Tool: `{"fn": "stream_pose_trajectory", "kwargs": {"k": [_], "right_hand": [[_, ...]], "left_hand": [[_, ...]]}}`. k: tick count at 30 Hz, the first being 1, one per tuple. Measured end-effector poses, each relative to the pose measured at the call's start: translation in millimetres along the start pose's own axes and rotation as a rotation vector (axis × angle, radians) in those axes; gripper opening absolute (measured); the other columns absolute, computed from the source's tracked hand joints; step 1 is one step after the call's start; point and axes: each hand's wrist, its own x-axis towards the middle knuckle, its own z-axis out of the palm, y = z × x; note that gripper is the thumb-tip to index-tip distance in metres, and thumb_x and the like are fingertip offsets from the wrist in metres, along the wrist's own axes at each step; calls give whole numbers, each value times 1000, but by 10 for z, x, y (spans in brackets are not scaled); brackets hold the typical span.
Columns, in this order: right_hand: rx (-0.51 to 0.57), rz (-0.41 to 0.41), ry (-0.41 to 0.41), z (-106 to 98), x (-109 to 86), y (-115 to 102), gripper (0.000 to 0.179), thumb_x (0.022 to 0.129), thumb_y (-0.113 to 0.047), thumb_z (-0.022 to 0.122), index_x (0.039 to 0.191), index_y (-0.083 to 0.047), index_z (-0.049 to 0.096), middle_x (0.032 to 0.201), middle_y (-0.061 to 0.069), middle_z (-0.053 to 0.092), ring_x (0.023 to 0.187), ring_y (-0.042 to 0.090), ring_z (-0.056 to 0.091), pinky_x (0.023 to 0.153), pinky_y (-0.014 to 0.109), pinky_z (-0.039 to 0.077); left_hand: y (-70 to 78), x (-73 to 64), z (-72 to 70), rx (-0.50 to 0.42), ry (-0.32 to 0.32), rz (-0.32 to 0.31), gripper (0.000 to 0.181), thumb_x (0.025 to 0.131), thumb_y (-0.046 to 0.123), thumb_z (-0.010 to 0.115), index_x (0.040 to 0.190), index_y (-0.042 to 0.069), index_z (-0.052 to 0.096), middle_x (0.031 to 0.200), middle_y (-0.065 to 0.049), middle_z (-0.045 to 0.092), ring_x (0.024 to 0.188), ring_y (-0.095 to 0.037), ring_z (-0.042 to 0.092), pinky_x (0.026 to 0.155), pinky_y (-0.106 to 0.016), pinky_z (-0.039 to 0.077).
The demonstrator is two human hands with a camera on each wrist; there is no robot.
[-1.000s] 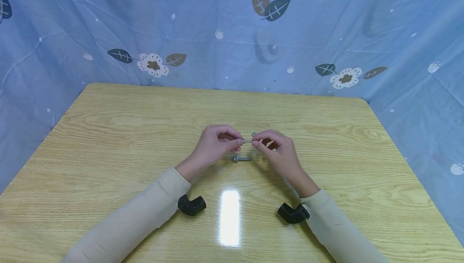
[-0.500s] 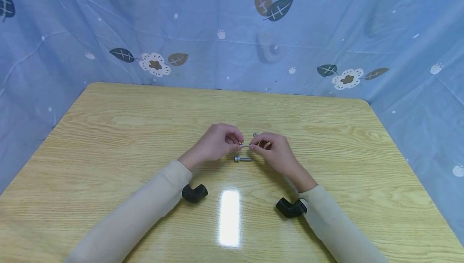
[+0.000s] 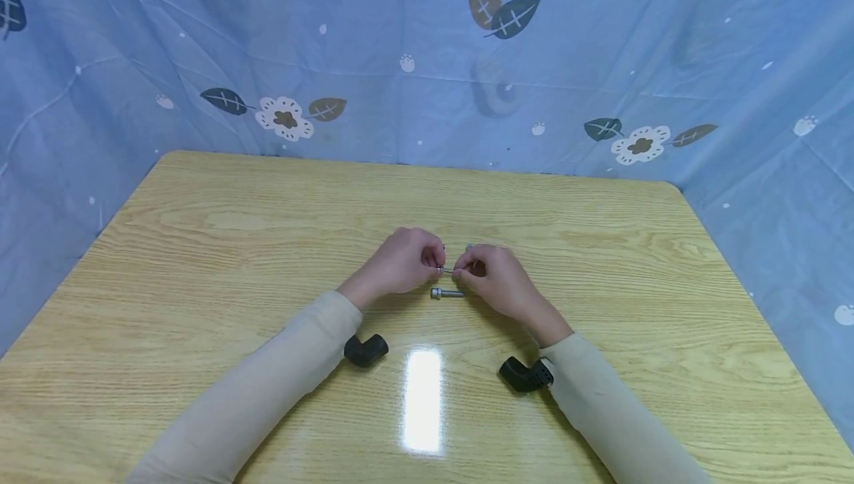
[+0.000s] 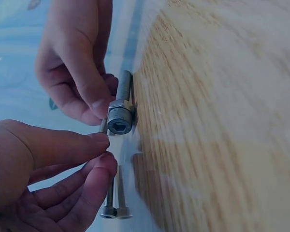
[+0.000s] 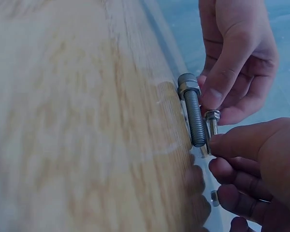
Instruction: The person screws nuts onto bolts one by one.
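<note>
Pinching a small bolt between curled fingertips, the left hand holds its left end and the right hand its right end, over the wooden table. A larger bolt lies just beside, nearer the person.

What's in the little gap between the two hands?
A thin metal bolt, pinched by both the left hand and the right hand, spans it. The head view shows this, and the right wrist view more closely.
</note>
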Motion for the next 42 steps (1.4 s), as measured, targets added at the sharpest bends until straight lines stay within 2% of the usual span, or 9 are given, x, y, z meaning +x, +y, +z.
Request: {"fn": "stream_pose_trajectory", "kwargs": {"k": [9, 19, 28, 35, 38, 42], "right_hand": [[-54, 20, -30, 13, 29, 15, 6, 92, -15, 67, 89, -14, 71, 79, -2, 63, 70, 12, 52, 65, 26, 45], [-65, 13, -35, 21, 42, 10, 5, 91, -14, 67, 88, -14, 70, 77, -2, 63, 69, 12, 52, 63, 26, 45], [-58, 5, -31, 18, 32, 9, 5, 92, -15, 66, 90, -14, 70, 80, -2, 64, 70, 12, 53, 65, 26, 46], [-18, 0, 3, -34, 27, 4, 5, 92, -16, 66, 92, -15, 71, 83, -2, 65, 73, 13, 55, 66, 27, 48], [4, -7, 28, -69, 22, 16, 7, 92, -18, 67, 95, -14, 72, 88, -1, 67, 77, 13, 59, 70, 28, 50], [47, -6, 77, -126, -4, 47, 12, 91, -17, 68, 101, -12, 71, 97, 1, 69, 83, 16, 61, 73, 32, 51]], "left_hand": [[16, 29, 21, 68, -34, 12, 5, 83, 4, 72, 85, 7, 68, 81, -1, 66, 75, -12, 58, 71, -24, 49], [-7, 35, 53, 53, -10, 19, 14, 81, 1, 72, 78, 11, 63, 78, 0, 64, 73, -12, 57, 70, -25, 49], [5, 30, 47, 62, -28, 15, 8, 82, 1, 70, 84, 7, 66, 80, -2, 65, 74, -12, 57, 70, -24, 48], [20, 1, -44, 30, -4, 4, 8, 84, 4, 70, 91, 7, 68, 84, -2, 67, 77, -13, 60, 74, -26, 50], [-7, -14, -121, 18, 19, -3, 8, 86, 4, 69, 94, 7, 69, 87, -2, 68, 79, -14, 61, 75, -27, 51], [-71, -46, -253, 1, 58, -44, 9, 86, 7, 71, 95, 7, 69, 89, -2, 68, 80, -15, 62, 74, -29, 51]]}}
